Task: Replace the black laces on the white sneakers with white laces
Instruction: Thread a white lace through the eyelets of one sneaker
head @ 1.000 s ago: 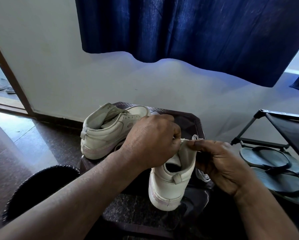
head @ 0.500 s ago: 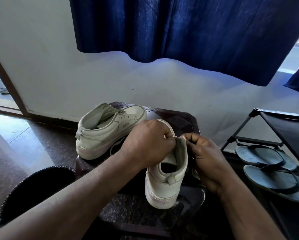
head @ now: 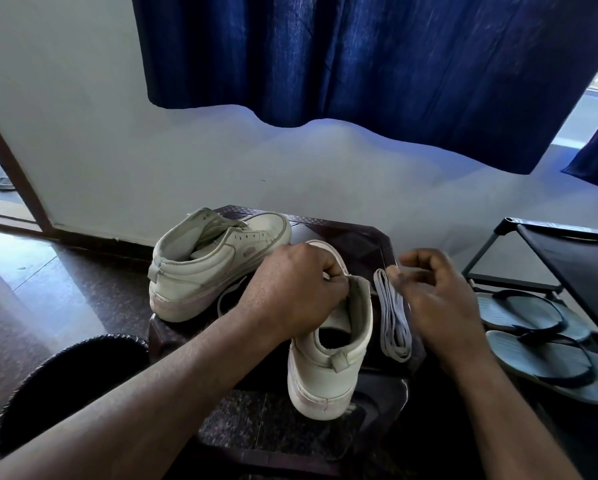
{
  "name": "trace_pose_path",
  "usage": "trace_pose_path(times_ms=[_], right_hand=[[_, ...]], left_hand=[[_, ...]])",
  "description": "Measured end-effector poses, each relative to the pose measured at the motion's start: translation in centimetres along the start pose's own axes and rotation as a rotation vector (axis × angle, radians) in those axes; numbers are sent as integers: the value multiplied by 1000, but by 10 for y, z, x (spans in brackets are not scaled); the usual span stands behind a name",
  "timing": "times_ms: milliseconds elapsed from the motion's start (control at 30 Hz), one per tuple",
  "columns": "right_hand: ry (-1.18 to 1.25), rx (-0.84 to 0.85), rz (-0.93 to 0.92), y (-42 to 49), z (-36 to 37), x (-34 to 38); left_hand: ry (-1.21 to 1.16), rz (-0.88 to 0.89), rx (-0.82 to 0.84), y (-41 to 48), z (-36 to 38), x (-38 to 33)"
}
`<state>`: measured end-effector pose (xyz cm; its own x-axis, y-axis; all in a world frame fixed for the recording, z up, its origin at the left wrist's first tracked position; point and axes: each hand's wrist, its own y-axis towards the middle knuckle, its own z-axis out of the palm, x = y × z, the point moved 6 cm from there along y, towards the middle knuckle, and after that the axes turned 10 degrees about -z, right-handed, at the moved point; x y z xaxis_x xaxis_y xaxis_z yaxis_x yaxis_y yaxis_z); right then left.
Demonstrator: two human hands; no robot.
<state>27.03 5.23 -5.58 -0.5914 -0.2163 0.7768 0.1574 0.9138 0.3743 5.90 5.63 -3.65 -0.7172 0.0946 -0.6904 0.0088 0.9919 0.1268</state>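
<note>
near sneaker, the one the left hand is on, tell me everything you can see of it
The near sneaker is white and leather-looking, with a thick off-white sole tinged pink at the rim. Its heel faces the camera, showing a small pull tab and the dark open collar. The eyelets are hidden. It rests on the dark stool. The left hand grips its top, and folded white laces lie just right of it.

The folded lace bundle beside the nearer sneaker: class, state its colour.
The lace bundle is white, greyish in shadow; the head view shows it best.
</note>
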Motion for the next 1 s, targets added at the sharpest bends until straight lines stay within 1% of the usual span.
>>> trace_pose_path(times_ms=[67, 100, 167, 233, 300, 367, 433, 500, 567, 667, 700, 767, 867, 933, 1000], right_hand=[[-32, 119, -149, -5, 16, 21], [-11, 184, -180, -8, 25, 27], [35, 253, -147, -11, 35, 30], [63, 250, -111, -10, 35, 27], [25, 243, -120, -7, 32, 24], [-185, 210, -136, -1, 24, 12], [-379, 139, -111, 5, 11, -1], [-428, 88, -72, 7, 0, -5], [-357, 86, -143, 5, 2, 3], [-45, 172, -246, -5, 21, 20], [-12, 211, -254, -7, 27, 22], [-26, 271, -238, -8, 36, 22], [-13, 279, -206, -6, 36, 19], [-174, 232, -222, -1, 28, 12], [-392, 194, -153, 5, 14, 1]], left_hand=[[-2, -5, 2, -1, 1, 0], [-4, -7, 1, -1, 1, 1], [-9, -21, 4, -2, 0, 2], [-12, -33, 13, -2, 0, 3], [-6, -38, 12, -2, 0, 3], [6, -39, 9, -2, 0, 2], [6, -39, 14, -2, 1, 2], [4, -31, 13, -3, 1, 3], [-4, -27, 12, -3, 0, 2], [-16, -22, 14, -3, 0, 2], [-22, -18, 11, -3, 0, 2], [-35, -21, 7, -3, 0, 2], [-45, -16, 8, -3, 0, 2], [-41, -4, 6, -3, 0, 1], [-35, 3, 1, -3, -1, 0]])
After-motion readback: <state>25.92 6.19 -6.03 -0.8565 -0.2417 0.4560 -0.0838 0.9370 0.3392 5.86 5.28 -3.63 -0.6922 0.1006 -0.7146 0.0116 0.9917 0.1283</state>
